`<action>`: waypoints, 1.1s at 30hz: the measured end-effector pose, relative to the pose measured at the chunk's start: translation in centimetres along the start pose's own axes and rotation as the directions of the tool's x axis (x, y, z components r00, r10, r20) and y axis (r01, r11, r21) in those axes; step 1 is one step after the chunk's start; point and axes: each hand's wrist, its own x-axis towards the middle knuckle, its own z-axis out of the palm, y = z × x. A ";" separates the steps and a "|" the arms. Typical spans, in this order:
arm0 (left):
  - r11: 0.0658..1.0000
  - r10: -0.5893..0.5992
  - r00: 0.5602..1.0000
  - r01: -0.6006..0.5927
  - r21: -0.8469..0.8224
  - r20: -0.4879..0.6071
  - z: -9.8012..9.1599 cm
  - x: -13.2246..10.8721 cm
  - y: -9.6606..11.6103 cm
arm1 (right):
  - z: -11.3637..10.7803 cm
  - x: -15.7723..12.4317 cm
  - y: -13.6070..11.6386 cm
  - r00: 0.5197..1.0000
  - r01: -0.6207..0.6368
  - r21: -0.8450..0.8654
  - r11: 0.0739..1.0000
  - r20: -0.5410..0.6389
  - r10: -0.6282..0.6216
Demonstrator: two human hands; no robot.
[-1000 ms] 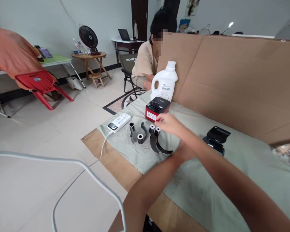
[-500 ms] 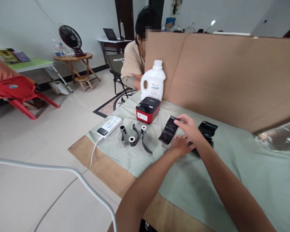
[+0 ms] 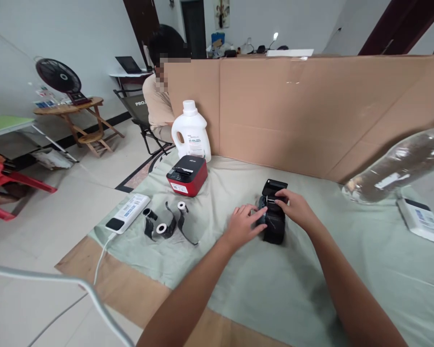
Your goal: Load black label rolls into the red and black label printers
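A small black printer (image 3: 273,230) with its lid up stands on the grey-green cloth (image 3: 296,284) in the middle of the table. My left hand (image 3: 241,224) rests against the printer's left side, fingers curled round it. My right hand (image 3: 295,208) is pinched on a black ribbon roll (image 3: 269,202) at the printer's open top. Left of my hands lie three more black ribbon rolls (image 3: 164,224) with white cores, partly unwound.
A red printer (image 3: 187,175) and a white detergent bottle (image 3: 190,131) stand at the back left, a white power strip (image 3: 127,212) at the cloth's left edge. A cardboard wall (image 3: 311,111) closes the far side. A clear bottle (image 3: 394,168) and a white device (image 3: 421,220) are at right. A person (image 3: 158,103) sits behind.
My right hand carried the black ribbon roll from the left rolls over to the black printer. My left hand followed and now lies on the printer's side. My view swung right.
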 end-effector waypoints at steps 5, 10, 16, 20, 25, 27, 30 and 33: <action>0.991 0.116 0.991 -0.120 0.060 0.064 0.0 -0.2 0.4 | 1.2 0.0 0.1 0.999 0.022 -0.108 0.994 0.051 -0.017; 0.991 0.123 0.989 -0.127 0.047 0.087 -0.1 -0.4 0.5 | 2.6 -0.5 0.0 0.998 -0.065 -0.244 0.968 -0.012 0.064; 0.962 0.261 0.962 -0.266 0.063 0.082 0.4 -0.7 0.3 | 1.7 0.9 1.1 0.927 -0.105 -0.001 0.995 -0.362 0.097; 0.926 0.357 0.934 -0.357 0.121 0.025 1.0 -0.8 -0.1 | 0.5 1.4 2.0 0.983 -0.085 0.231 0.969 -0.142 0.120; 0.921 0.371 0.928 -0.367 0.130 -0.010 1.3 -0.7 -0.3 | -1.4 -0.6 1.2 0.989 0.039 0.151 0.988 0.135 -0.059; 0.918 0.383 0.924 -0.380 0.113 -0.006 1.3 -0.7 -0.4 | -1.5 -1.2 0.7 0.972 0.078 0.058 0.995 0.219 -0.089; 0.917 0.391 0.920 -0.390 0.086 -0.001 1.4 -0.7 -0.4 | -0.9 -1.2 0.0 0.967 0.045 -0.054 0.998 0.252 -0.030; 0.918 0.392 0.920 -0.392 0.058 0.009 1.6 -0.7 -0.5 | -0.3 -0.5 -0.2 0.952 -0.027 -0.076 0.997 0.301 0.049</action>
